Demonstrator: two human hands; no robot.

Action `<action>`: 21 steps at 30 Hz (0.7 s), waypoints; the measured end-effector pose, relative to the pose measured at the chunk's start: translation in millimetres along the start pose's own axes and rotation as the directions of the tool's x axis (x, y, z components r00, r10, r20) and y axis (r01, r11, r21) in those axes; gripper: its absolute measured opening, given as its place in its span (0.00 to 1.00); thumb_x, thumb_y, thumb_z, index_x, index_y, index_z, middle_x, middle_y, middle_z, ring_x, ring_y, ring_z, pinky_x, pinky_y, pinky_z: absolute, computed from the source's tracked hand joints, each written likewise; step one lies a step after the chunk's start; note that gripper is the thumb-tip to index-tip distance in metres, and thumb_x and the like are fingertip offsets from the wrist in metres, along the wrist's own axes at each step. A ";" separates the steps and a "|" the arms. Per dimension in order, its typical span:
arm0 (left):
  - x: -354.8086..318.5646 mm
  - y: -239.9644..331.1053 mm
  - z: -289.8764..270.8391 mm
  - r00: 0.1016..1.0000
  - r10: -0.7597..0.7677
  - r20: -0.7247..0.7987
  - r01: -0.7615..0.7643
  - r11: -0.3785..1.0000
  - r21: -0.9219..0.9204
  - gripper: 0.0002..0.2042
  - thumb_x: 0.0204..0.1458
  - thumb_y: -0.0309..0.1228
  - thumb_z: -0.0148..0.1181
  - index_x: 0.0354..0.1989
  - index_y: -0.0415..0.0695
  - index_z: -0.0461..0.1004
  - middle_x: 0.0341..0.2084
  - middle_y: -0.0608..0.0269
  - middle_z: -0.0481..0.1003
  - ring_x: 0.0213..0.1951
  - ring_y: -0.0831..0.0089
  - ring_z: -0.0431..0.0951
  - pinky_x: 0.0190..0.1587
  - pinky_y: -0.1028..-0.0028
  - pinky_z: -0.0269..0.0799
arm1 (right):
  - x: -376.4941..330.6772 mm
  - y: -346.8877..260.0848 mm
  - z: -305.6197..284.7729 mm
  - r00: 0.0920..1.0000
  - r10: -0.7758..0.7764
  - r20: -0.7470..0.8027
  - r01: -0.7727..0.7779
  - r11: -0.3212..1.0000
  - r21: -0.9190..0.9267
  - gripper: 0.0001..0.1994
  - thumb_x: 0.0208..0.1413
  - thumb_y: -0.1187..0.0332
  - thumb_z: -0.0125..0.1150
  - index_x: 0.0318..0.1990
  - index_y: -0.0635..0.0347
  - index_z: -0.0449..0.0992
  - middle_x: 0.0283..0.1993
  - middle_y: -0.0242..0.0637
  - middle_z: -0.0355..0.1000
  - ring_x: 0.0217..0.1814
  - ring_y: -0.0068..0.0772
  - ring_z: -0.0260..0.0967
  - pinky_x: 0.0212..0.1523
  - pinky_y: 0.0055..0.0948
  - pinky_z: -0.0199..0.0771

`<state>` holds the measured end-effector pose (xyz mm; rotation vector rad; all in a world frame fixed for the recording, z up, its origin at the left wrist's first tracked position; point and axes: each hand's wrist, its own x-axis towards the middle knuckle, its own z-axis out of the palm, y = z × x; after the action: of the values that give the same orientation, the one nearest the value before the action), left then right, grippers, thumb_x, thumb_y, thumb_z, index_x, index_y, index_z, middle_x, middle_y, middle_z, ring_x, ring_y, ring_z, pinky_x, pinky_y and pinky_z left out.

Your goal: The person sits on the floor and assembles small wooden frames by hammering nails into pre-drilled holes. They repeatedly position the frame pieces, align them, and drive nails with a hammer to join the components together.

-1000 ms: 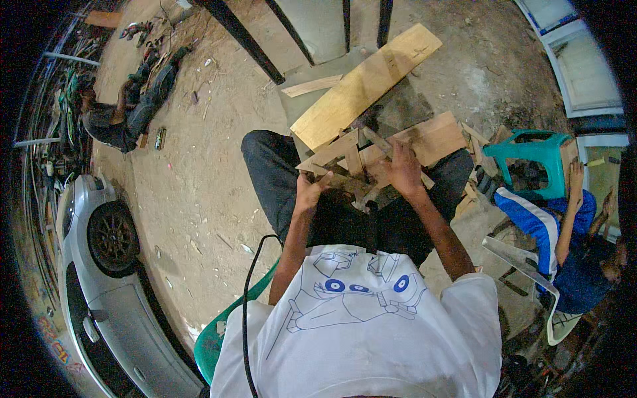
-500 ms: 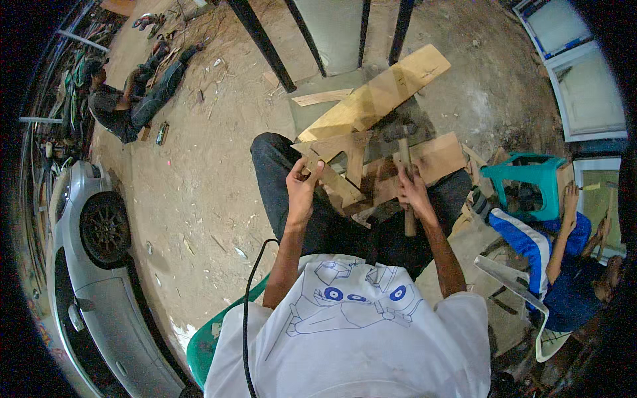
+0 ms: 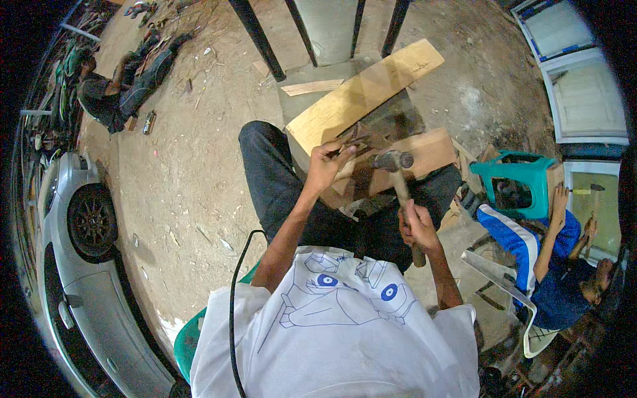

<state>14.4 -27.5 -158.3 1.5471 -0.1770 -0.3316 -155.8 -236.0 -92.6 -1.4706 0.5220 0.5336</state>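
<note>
My right hand [image 3: 420, 229] is wrapped round the wooden handle of a hammer [image 3: 401, 186]. The hammer's dark head points away from me, above my lap. To its left, the fingers of my left hand [image 3: 332, 162] are closed on a joined wooden piece [image 3: 355, 138]. That piece is tilted nearly edge-on, so its outline is hard to make out. Beyond my knees a long yellowish board [image 3: 371, 93] lies slanting. A shorter wooden board [image 3: 428, 151] lies behind the hammer, partly hidden by it.
A thin wood strip [image 3: 312, 87] lies near dark metal legs [image 3: 259, 40]. On the right, a person [image 3: 564, 285] sits beside a green plastic stool [image 3: 514, 182], holding a hammer. Another person [image 3: 109, 96] sits far left, beyond a silver car [image 3: 86, 285]. White-framed panels [image 3: 587, 93] stand right.
My left hand has turned the flat, triangular wooden piece nearly edge-on and moved it slightly right. The hammer has come nearer to me, its head lower in view.
</note>
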 end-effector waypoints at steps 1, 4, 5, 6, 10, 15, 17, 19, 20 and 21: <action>0.2 1.0 3.3 1.000 -0.013 0.008 0.013 0.999 -0.036 0.11 0.51 0.28 0.63 0.39 0.33 0.77 0.37 0.61 0.78 0.41 0.76 0.73 0.47 0.77 0.67 | 3.2 18.7 -3.3 0.999 0.051 -0.016 -0.052 0.995 -0.089 0.15 0.64 0.55 0.44 0.36 0.58 0.67 0.22 0.28 0.63 0.22 0.26 0.62 0.23 0.28 0.63; 2.0 8.6 4.8 0.993 0.010 0.115 -0.006 0.999 -0.034 0.13 0.51 0.30 0.63 0.41 0.34 0.75 0.32 0.62 0.76 0.39 0.74 0.74 0.46 0.76 0.68 | 6.5 56.0 -3.9 0.998 0.061 -0.003 -0.058 0.920 -0.388 0.17 0.59 0.67 0.50 0.56 0.59 0.63 0.31 0.38 0.69 0.30 0.37 0.66 0.31 0.36 0.69; 3.9 8.4 4.2 0.987 0.028 0.158 -0.019 0.998 -0.060 0.14 0.51 0.30 0.63 0.43 0.36 0.74 0.32 0.62 0.76 0.38 0.73 0.74 0.45 0.75 0.69 | 7.4 65.8 -2.9 0.999 0.046 0.020 -0.031 0.879 -0.477 0.22 0.58 0.69 0.51 0.60 0.58 0.60 0.34 0.41 0.69 0.31 0.40 0.66 0.32 0.37 0.70; 4.5 11.7 2.7 0.979 0.044 0.199 -0.029 0.996 -0.081 0.15 0.51 0.31 0.63 0.45 0.37 0.72 0.32 0.62 0.75 0.37 0.73 0.74 0.44 0.75 0.69 | 6.1 74.7 0.3 0.998 0.032 0.047 0.000 0.831 -0.556 0.27 0.56 0.72 0.52 0.64 0.57 0.56 0.36 0.44 0.70 0.33 0.42 0.67 0.33 0.39 0.71; 3.8 50.3 5.5 0.881 -0.138 0.453 0.120 0.990 0.067 0.20 0.52 0.33 0.62 0.53 0.43 0.68 0.37 0.59 0.74 0.39 0.73 0.73 0.40 0.74 0.70 | -10.1 66.9 20.9 1.000 0.012 -0.005 -0.013 0.951 -0.309 0.14 0.62 0.54 0.47 0.37 0.57 0.65 0.20 0.32 0.61 0.18 0.25 0.57 0.18 0.27 0.59; 17.8 50.1 18.0 0.850 -0.131 0.510 0.149 0.989 0.006 0.17 0.53 0.35 0.61 0.51 0.45 0.71 0.40 0.65 0.74 0.42 0.75 0.70 0.41 0.74 0.69 | -16.2 61.9 32.3 0.995 -0.009 -0.095 -0.018 0.962 -0.274 0.21 0.64 0.51 0.45 0.25 0.56 0.66 0.14 0.26 0.58 0.12 0.16 0.53 0.12 0.22 0.53; 24.1 39.0 21.5 0.878 -0.039 0.478 0.062 0.997 -0.034 0.18 0.54 0.37 0.61 0.51 0.46 0.71 0.40 0.65 0.74 0.42 0.74 0.70 0.45 0.74 0.67 | -9.7 73.7 29.0 0.992 -0.020 -0.128 -0.017 0.960 -0.280 0.20 0.64 0.52 0.45 0.25 0.57 0.66 0.15 0.26 0.59 0.13 0.16 0.53 0.13 0.22 0.54; 20.5 46.5 28.7 0.900 -0.040 0.434 0.064 0.997 -0.040 0.18 0.54 0.38 0.60 0.52 0.47 0.71 0.39 0.65 0.73 0.42 0.73 0.70 0.47 0.73 0.66 | -10.7 80.9 26.7 0.987 -0.050 -0.151 0.006 0.960 -0.281 0.20 0.64 0.52 0.45 0.25 0.56 0.66 0.15 0.26 0.59 0.13 0.16 0.54 0.13 0.21 0.54; 16.9 51.4 31.2 0.912 -0.086 0.402 0.105 0.994 -0.025 0.18 0.54 0.39 0.61 0.52 0.47 0.71 0.38 0.65 0.73 0.42 0.73 0.70 0.48 0.73 0.66 | -11.1 85.6 25.5 0.985 -0.065 -0.162 0.016 0.959 -0.283 0.20 0.64 0.52 0.45 0.25 0.56 0.65 0.15 0.26 0.59 0.13 0.16 0.54 0.14 0.21 0.54; 15.1 57.1 33.6 0.921 -0.129 0.367 0.144 0.990 -0.012 0.19 0.54 0.39 0.61 0.52 0.48 0.71 0.37 0.65 0.73 0.42 0.73 0.70 0.49 0.73 0.65 | -9.7 99.8 20.0 0.988 -0.106 -0.113 0.056 0.924 -0.378 0.12 0.61 0.57 0.48 0.36 0.57 0.66 0.21 0.33 0.63 0.18 0.26 0.59 0.18 0.28 0.59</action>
<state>23.6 -64.7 -102.2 1.4508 -0.3523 -0.7318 -225.9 -213.2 -163.5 -1.8945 0.4761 0.4902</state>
